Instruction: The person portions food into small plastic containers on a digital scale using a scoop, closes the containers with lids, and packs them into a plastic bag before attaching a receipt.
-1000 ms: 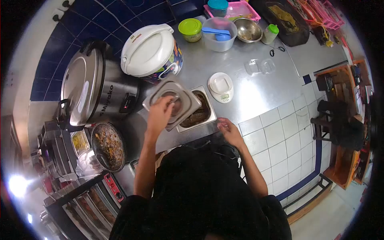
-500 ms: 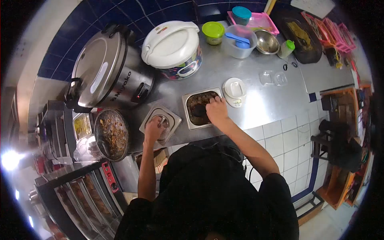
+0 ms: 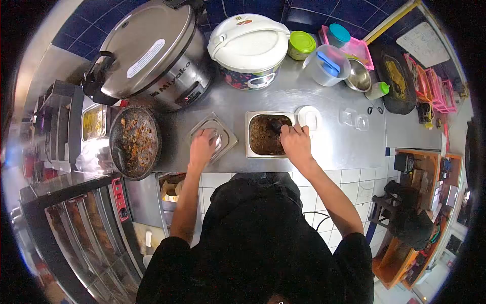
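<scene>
My left hand point(image 3: 203, 147) is closed on the rim of a small clear cup point(image 3: 216, 140) over a square steel lid point(image 3: 227, 133) on the counter. To its right stands a rectangular steel food pan point(image 3: 248, 144) with dark brown, chunky food point(image 3: 266, 140) in it. My right hand point(image 3: 295, 141) reaches over the pan's right edge, fingers closed on a black spoon point(image 3: 277, 125) whose handle is mostly covered by the hand. Just behind that hand sits a white kitchen scale point(image 3: 309, 116) with a white dish on top.
A large steel Miyako rice cooker point(image 3: 172, 83) and a white-lidded cooker point(image 3: 249, 45) stand at the back. Left is a food-stained pan point(image 3: 135, 144). Tubs, a clear container point(image 3: 329, 68), a steel bowl point(image 3: 358, 76) and clear small cups point(image 3: 354, 119) are right.
The view has shifted, so the counter things sit differently in frame. The black spoon has moved from the pan's middle towards its back right corner. My left hand stays at the clear cup.
</scene>
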Available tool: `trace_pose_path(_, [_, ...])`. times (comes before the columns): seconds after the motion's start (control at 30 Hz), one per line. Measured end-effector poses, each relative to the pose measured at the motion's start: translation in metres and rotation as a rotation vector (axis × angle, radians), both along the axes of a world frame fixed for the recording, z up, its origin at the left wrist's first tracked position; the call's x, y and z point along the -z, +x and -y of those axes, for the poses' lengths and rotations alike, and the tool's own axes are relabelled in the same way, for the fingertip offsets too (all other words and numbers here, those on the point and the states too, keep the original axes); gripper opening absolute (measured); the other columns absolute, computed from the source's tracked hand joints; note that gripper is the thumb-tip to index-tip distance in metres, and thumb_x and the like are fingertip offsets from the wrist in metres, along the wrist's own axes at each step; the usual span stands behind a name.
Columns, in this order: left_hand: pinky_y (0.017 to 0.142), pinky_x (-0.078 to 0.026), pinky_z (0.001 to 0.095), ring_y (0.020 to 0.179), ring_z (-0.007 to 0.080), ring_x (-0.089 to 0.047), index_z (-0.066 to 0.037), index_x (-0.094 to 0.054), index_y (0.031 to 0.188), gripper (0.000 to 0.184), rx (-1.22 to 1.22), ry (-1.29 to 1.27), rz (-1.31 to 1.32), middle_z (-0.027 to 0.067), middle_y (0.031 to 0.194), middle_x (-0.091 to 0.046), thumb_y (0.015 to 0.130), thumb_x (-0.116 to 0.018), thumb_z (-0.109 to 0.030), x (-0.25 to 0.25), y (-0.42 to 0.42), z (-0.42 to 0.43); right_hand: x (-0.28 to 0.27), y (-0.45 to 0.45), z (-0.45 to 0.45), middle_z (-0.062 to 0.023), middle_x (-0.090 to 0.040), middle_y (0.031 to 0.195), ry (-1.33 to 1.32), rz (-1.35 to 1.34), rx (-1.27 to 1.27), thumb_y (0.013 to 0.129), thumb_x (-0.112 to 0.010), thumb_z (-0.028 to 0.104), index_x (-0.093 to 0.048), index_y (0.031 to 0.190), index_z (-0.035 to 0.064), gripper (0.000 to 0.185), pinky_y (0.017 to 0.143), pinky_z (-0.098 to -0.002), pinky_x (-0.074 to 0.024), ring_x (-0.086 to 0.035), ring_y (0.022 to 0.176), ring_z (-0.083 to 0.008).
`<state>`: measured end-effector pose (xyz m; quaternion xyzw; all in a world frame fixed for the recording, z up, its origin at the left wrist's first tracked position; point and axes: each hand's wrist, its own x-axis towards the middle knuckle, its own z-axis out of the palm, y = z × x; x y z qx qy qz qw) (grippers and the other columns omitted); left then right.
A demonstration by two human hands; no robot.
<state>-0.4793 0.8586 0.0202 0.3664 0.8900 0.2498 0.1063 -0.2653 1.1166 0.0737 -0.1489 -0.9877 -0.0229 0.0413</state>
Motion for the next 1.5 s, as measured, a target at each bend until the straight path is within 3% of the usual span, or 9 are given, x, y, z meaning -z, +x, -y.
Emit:
trace_pose_path(0.13, [0.08,-0.055,0.0358,0.091,0.0259,-0.069,-0.004,-0.062,0.122,0.035,-0.037,0.216,0.532,0.015,0.102,-0.069,0.089,-0.07,-0.014,0.004,0.037,-0.018,-0.001,-0.007,0.016,-0.0065,-0.064,0.075,0.063,-0.076,0.08,0.08,-0.061,0.01,-0.061,0.087,0.0092,0.006,0.078,-0.0379,-0.0412,-0.06,0.082,-0.0217])
trace_pose_path(0.2, [0.081,-0.054,0.0313,0.09,0.0171,-0.066,-0.003,-0.057,0.13,0.045,0.013,0.219,1.074,0.0113,0.1,-0.069,0.089,-0.072,-0.013,0.008,0.055,-0.026,0.003,-0.01,0.02,-0.0073,-0.064,0.077,0.097,-0.051,0.106,0.08,-0.061,0.01,-0.062,0.085,0.009,0.005,0.078,-0.0381,-0.0415,-0.06,0.083,-0.022])
trace_pose_path(0.3, [0.081,-0.055,0.0327,0.089,0.0171,-0.065,-0.003,-0.052,0.137,0.055,-0.049,0.356,1.222,0.0103,0.097,-0.068,0.086,-0.073,-0.007,0.011,0.074,-0.039,0.028,-0.011,0.022,-0.0076,-0.064,0.078,0.016,-0.017,0.052,0.08,-0.06,0.01,-0.067,0.082,0.0073,0.007,0.078,-0.0385,-0.0423,-0.059,0.083,-0.0227])
trace_pose_path(0.53, [0.076,-0.059,0.033,0.09,0.0163,-0.065,-0.004,-0.044,0.143,0.063,-0.112,0.423,1.305,0.0087,0.094,-0.066,0.085,-0.07,0.004,0.009,0.07,-0.043,0.028,-0.004,0.035,-0.0131,-0.067,0.084,-0.544,-0.092,0.07,0.086,-0.068,0.014,-0.072,0.085,0.0042,0.011,0.083,-0.0445,-0.0485,-0.062,0.09,-0.0328])
trace_pose_path(0.83, [0.079,-0.06,0.0342,0.09,0.016,-0.064,-0.008,-0.043,0.146,0.065,-0.081,0.458,1.365,0.0059,0.097,-0.062,0.087,-0.068,0.006,0.01,0.072,-0.048,0.024,-0.006,0.013,-0.0181,-0.07,0.087,-0.426,-0.125,0.203,0.084,-0.068,0.015,-0.073,0.083,0.0032,0.012,0.083,-0.0455,-0.0518,-0.065,0.088,-0.034])
trace_pose_path(0.93, [0.077,-0.059,0.0327,0.089,0.0152,-0.063,-0.01,-0.043,0.146,0.066,-0.086,0.43,1.323,0.0049,0.095,-0.062,0.087,-0.068,0.006,0.007,0.072,-0.054,0.038,-0.013,0.022,-0.0178,-0.071,0.086,-0.634,-0.213,0.204,0.084,-0.069,0.015,-0.073,0.084,0.0015,0.014,0.08,-0.0448,-0.0533,-0.068,0.087,-0.0354])
trace_pose_path(1.27, [0.078,-0.056,0.0309,0.088,0.0136,-0.062,-0.011,-0.044,0.145,0.067,-0.037,0.391,1.274,0.005,0.093,-0.063,0.085,-0.07,0.005,0.008,0.065,-0.06,0.026,0.007,-0.006,-0.0133,-0.074,0.078,-1.211,-0.106,0.432,0.088,-0.069,0.021,-0.076,0.094,0.0015,0.021,0.07,-0.0358,-0.0551,-0.072,0.072,-0.021])
trace_pose_path(1.37, [0.077,-0.055,0.03,0.087,0.013,-0.061,-0.011,-0.045,0.145,0.066,-0.037,0.381,1.26,0.0052,0.092,-0.064,0.085,-0.072,0.003,0.012,0.063,-0.057,0.025,0.01,-0.005,-0.0137,-0.074,0.079,-1.265,-0.136,0.507,0.087,-0.07,0.02,-0.076,0.093,0.0021,0.02,0.069,-0.0363,-0.0556,-0.072,0.07,-0.0249])
trace_pose_path(1.5, [0.076,-0.055,0.0306,0.087,0.0132,-0.062,-0.01,-0.047,0.144,0.065,-0.003,0.365,1.237,0.0047,0.091,-0.065,0.085,-0.073,0.001,0.007,0.063,-0.06,0.025,0.013,0.023,-0.0074,-0.068,0.081,-0.371,-0.139,0.06,0.08,-0.067,0.016,-0.073,0.08,0.0082,0.009,0.076,-0.0389,-0.0499,-0.064,0.092,-0.0254])
